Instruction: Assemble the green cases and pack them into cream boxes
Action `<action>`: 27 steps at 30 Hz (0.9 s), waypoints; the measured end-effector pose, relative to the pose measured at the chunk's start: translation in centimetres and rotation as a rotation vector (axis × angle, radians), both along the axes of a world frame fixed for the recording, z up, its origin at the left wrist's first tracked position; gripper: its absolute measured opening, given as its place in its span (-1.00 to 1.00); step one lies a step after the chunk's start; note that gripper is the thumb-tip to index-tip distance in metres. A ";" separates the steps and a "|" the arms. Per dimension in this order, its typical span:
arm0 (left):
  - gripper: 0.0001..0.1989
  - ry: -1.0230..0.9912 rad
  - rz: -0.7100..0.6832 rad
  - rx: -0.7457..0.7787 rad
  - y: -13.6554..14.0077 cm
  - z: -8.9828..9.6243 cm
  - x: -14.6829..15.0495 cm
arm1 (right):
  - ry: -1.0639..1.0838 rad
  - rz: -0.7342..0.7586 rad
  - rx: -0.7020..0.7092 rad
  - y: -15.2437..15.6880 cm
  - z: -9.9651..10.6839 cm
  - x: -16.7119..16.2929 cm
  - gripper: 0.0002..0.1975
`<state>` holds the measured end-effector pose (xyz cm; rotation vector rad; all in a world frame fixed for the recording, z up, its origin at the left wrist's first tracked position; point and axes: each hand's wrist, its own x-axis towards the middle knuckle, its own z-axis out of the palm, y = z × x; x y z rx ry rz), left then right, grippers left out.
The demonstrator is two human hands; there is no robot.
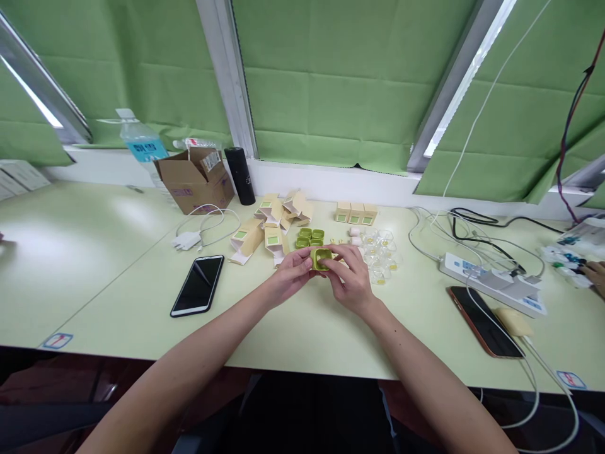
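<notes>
Both hands grip a small square green cup [322, 259] above the table, its opening facing me. My left hand [293, 275] pinches its left side with thumb and fingers. On the right side, my right hand [348, 276] holds it, with the thumb reaching to the opening. Just behind stand several more green cups [309, 237] in a cluster. Right of them lie small pink pieces [354, 234] and several clear plastic cups [380, 252] with yellow spots. Opened cream cardboard boxes [248, 238] lie in a heap to the left, and closed cream boxes [356, 213] stand in a row behind.
A phone [197, 285] and a white charger [186, 240] lie at left. Behind are a brown carton [196, 183], a black bottle [240, 176] and a water bottle [143, 144]. At right are a power strip [491, 282], cables, another phone [482, 321] and another person's hand [594, 275].
</notes>
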<state>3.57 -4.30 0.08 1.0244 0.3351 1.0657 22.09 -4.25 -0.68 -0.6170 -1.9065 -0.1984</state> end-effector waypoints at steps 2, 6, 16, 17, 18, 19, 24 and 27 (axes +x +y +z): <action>-0.56 0.003 -0.001 0.003 0.0 0.1 0.0 | 0.005 -0.002 0.006 0.0 0.1 0.0 -0.79; -0.53 0.002 0.003 -0.002 -0.1 0.1 0.1 | 0.008 0.016 0.013 -0.1 0.3 -0.1 -0.78; -0.52 0.007 0.013 -0.007 -0.1 0.0 0.0 | 0.003 0.041 -0.002 -0.1 0.2 0.1 -0.75; -0.52 0.008 0.013 -0.006 -0.1 0.0 0.0 | -0.001 0.034 -0.019 0.0 0.1 0.1 -0.76; -0.52 0.008 0.012 -0.003 -0.1 0.0 0.0 | -0.006 0.025 -0.036 0.0 0.0 0.2 -0.77; -0.52 0.009 0.010 -0.001 -0.1 0.0 0.0 | -0.009 0.015 -0.048 0.0 0.0 0.2 -0.78; -0.54 0.016 0.003 0.011 -0.1 0.1 0.0 | -0.038 -0.022 -0.054 -0.1 0.0 0.2 -0.75; -0.53 0.014 0.004 0.010 -0.1 0.2 0.0 | -0.041 -0.010 -0.042 -0.1 0.0 0.2 -0.72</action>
